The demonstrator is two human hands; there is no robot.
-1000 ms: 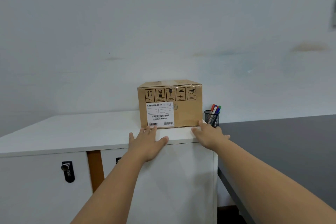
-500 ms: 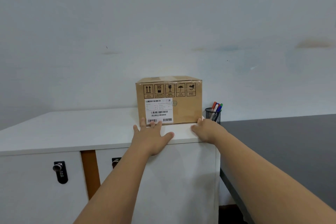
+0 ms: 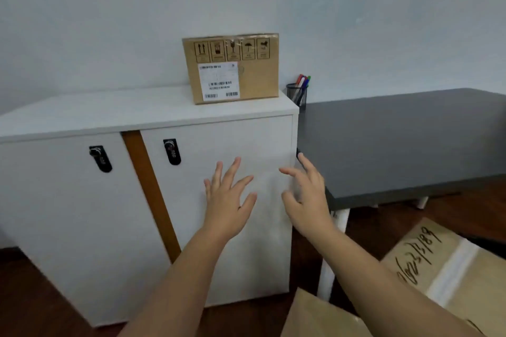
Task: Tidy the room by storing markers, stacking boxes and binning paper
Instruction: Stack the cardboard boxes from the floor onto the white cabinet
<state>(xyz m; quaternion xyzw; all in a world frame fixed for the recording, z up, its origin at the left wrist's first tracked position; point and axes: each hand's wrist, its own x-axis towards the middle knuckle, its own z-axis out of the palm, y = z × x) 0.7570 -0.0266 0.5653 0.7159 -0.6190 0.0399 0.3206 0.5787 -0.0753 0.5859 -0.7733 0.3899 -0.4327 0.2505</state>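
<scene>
A taped cardboard box (image 3: 232,68) with a white shipping label stands on the right end of the white cabinet top (image 3: 109,112), against the wall. Just right of it a black mesh cup (image 3: 298,93) holds several markers (image 3: 302,81). My left hand (image 3: 228,197) and my right hand (image 3: 306,194) hang in front of the cabinet's right door, fingers spread, holding nothing, well below the box. At the lower right lie two more cardboard boxes, one with handwritten numbers (image 3: 443,268) and a nearer one (image 3: 315,317).
The cabinet has two doors with black combination locks (image 3: 100,158) (image 3: 172,151) and a brown strip between them. A dark grey desk (image 3: 397,139) on white legs adjoins the cabinet on the right. The floor is dark wood.
Both hands have come off the box's base and dropped down in front of the cabinet door. The view has tilted down and pulled back, revealing the boxes on the floor.
</scene>
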